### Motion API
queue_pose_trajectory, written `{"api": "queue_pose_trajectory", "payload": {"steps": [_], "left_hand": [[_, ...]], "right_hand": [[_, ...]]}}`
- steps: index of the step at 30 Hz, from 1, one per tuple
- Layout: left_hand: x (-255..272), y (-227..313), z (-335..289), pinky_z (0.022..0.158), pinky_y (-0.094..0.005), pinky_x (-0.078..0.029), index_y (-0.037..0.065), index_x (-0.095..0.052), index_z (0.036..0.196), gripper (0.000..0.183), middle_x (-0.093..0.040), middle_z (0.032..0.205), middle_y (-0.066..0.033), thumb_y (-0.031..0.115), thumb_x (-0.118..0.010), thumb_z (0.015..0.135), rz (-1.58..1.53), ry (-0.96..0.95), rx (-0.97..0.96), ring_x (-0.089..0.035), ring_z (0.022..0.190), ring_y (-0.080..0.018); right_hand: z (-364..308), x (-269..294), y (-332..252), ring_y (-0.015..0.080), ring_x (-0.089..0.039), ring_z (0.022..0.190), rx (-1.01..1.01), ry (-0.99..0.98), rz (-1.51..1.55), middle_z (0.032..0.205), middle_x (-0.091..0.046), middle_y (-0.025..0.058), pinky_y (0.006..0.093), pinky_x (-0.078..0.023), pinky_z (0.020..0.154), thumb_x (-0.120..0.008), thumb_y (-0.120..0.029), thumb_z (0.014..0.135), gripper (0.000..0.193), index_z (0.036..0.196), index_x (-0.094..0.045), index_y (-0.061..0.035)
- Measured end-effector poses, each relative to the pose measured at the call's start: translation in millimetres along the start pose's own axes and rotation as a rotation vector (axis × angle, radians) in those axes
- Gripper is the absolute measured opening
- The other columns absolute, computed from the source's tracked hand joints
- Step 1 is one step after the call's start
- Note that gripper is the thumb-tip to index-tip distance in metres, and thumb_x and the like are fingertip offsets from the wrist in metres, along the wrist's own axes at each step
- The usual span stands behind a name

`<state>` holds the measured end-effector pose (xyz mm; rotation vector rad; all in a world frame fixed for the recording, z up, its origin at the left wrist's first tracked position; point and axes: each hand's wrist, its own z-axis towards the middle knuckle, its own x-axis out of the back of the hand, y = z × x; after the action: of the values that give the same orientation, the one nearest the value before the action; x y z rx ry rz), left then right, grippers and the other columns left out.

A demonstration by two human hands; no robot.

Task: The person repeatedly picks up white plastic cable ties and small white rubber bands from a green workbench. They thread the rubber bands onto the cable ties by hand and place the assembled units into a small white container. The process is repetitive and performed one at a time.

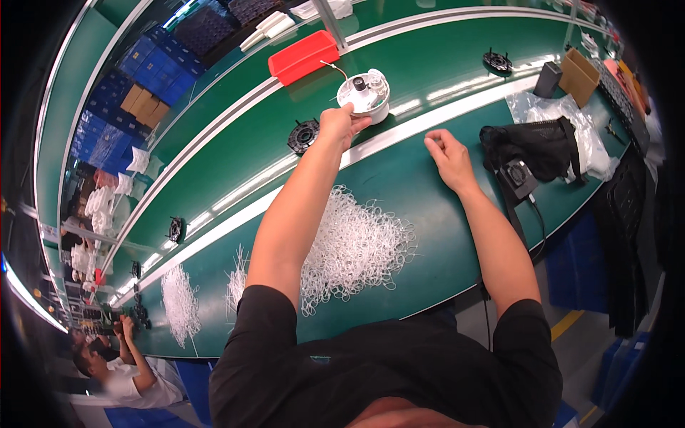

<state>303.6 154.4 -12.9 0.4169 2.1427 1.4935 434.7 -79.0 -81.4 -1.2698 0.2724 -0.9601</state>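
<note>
My left hand [338,129] reaches to the far side and grips the near rim of a white round housing [377,108], thumb over the edge. The housing is an open tub with a black round part [359,83], a clear piece and a short cable inside. Just left of that hand lies a black round frame with legs [303,135]. My right hand [451,158] hovers over the near green table, fingers loosely bent and apart, with nothing visible in it. A large heap of white looped ties [357,246] lies below my left forearm.
A red bin [305,58] stands behind the housing. Another black frame [497,62] sits farther right on the green belt. At right are a black bag [529,146], a small black device [516,177] and clear plastic. A co-worker [132,371] works at far left, near smaller tie piles [180,307].
</note>
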Motion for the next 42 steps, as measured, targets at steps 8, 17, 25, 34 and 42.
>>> {"api": "queue_pose_trajectory", "payload": {"steps": [8, 17, 25, 34, 42], "left_hand": [[17, 4, -1, 0.085, -0.0377, -0.064, -0.021, -0.038, 0.134, 0.054, -0.055, 0.125, -0.0321, 0.022, -0.054, 0.106, -0.044, 0.008, -0.017, -0.067, 0.105, -0.0368], [141, 70, -145, 0.056, -0.0251, -0.052, 0.001, -0.066, 0.098, 0.026, -0.068, 0.084, -0.0049, 0.025, -0.073, 0.095, 0.608, 0.115, -0.353, -0.066, 0.070, -0.0117], [279, 27, -273, 0.060, -0.0272, -0.049, 0.002, -0.070, 0.089, 0.017, -0.065, 0.075, -0.0009, 0.018, -0.076, 0.089, 0.946, 0.501, -0.249, -0.062, 0.069, -0.0102], [289, -32, -288, 0.076, -0.0438, -0.053, 0.006, -0.070, 0.093, 0.012, -0.069, 0.093, -0.0117, 0.013, -0.076, 0.085, 1.490, 0.234, -0.281, -0.068, 0.086, -0.0342], [296, -34, -276, 0.076, -0.0464, -0.050, 0.007, -0.064, 0.092, 0.005, -0.062, 0.094, -0.0110, 0.010, -0.068, 0.091, 1.556, 0.112, -0.348, -0.064, 0.091, -0.0350]], "right_hand": [[-2, -2, 0, 0.0091, -0.055, 0.070, -0.047, -0.037, 0.074, 0.076, -0.064, 0.0024, 0.0267, -0.047, 0.065, -0.069, -0.024, 0.097, 0.023, 0.109, -0.069, -0.0041], [1, 8, 27, 0.0047, -0.052, 0.076, 0.003, -0.091, 0.020, 0.087, -0.062, -0.0029, 0.0204, -0.043, 0.069, -0.068, -0.021, 0.100, 0.026, 0.120, -0.068, -0.0044], [3, 1, 25, 0.0014, -0.044, 0.069, 0.017, -0.135, 0.008, 0.082, -0.055, -0.0063, 0.0181, -0.036, 0.063, -0.066, -0.018, 0.101, 0.026, 0.121, -0.067, -0.0017], [6, 7, 36, 0.0036, -0.052, 0.076, 0.033, -0.129, 0.006, 0.087, -0.060, -0.0037, 0.0190, -0.043, 0.069, -0.066, -0.018, 0.101, 0.026, 0.121, -0.066, -0.0002], [5, 4, 30, 0.0062, -0.058, 0.080, 0.108, -0.158, -0.150, 0.091, -0.066, -0.0004, 0.0213, -0.049, 0.074, -0.066, -0.017, 0.101, 0.021, 0.112, -0.070, -0.0003]]}}
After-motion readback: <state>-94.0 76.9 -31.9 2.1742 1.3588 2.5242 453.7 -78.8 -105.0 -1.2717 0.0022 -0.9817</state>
